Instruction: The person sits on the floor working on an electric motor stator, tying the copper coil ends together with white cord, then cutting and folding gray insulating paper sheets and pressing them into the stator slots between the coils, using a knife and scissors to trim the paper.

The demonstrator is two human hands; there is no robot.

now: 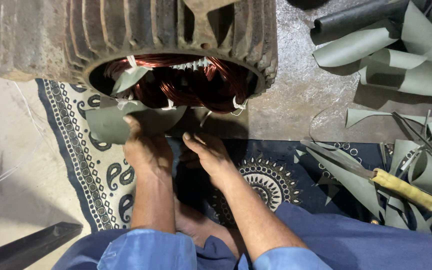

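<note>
Both hands: left hand (146, 150) presses grey insulation sheet (108, 125), right hand (210, 156) beside.

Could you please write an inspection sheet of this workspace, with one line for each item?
Surface: patterned blue and white mat on a grey concrete floor.
Job's things: ribbed rusty motor housing lying on its side, copper windings tied with white lacing; grey-green insulation sheet at its opening.
Clutter: curled insulation paper offcuts, knife with yellow handle, dark tube, dark bar.
Hands: left hand presses the sheet; right hand rests beside it, holding nothing visible.
Cables: thin white strings on the floor at left.
Surroundings: nothing seen beyond the floor; the person's own blue sleeves.
</note>
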